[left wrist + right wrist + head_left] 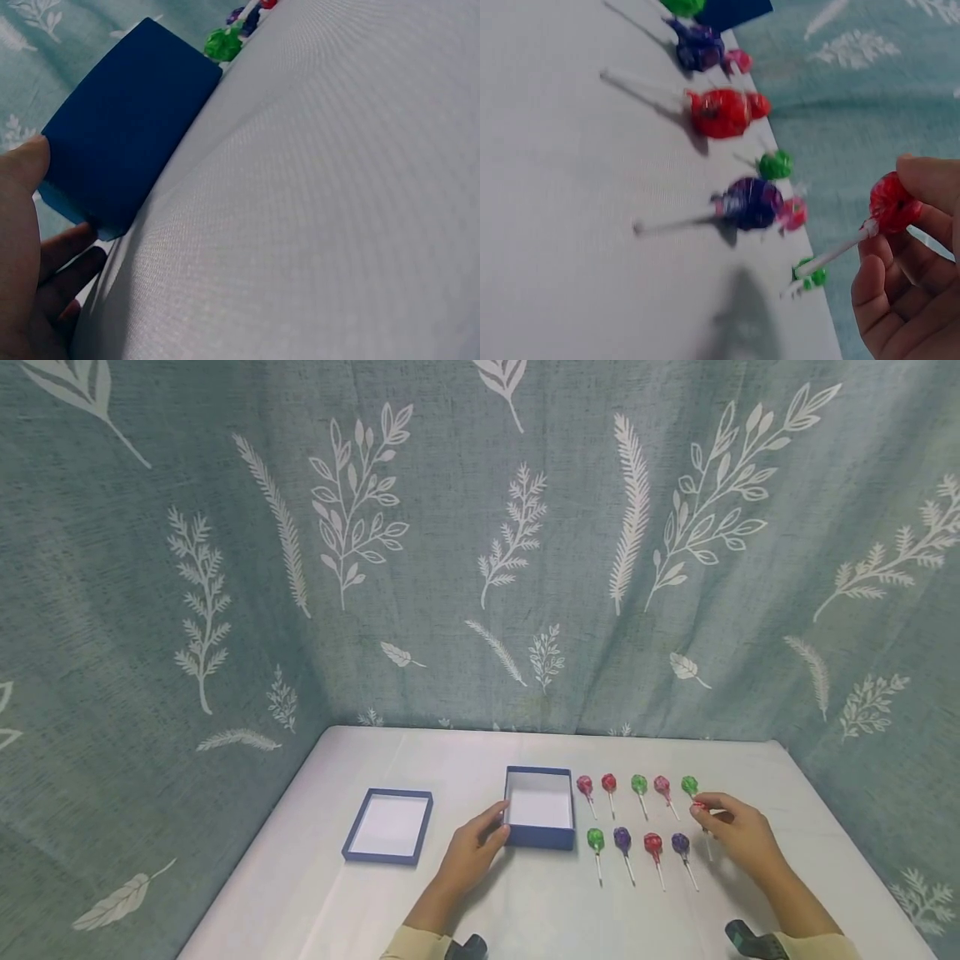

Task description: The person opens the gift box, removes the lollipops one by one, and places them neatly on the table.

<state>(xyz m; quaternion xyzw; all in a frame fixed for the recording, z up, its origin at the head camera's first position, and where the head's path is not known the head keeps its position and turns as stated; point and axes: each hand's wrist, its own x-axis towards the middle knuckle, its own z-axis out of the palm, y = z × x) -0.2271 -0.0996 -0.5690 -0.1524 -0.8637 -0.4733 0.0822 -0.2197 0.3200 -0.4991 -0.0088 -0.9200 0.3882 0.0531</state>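
Observation:
My left hand [471,853] rests at the left side of an open blue box [542,837] with a white inside. In the left wrist view, the thumb [31,159] touches the box's edge and the other fingers lie lower, near its bottom corner. My right hand [738,837] pinches a red-wrapped lollipop [894,204] by its candy head between thumb and fingers, its white stick pointing down over the table. Just beyond this hand lies a green lollipop [689,786]. A purple lollipop [681,843] lies to its left, closest in the near row.
Several more lollipops in red, pink, green and purple lie in two rows right of the box, such as a red one [653,842]. A blue-rimmed lid [387,862] with a white inside lies at the left. A patterned curtain [450,568] hangs behind the white table [555,910].

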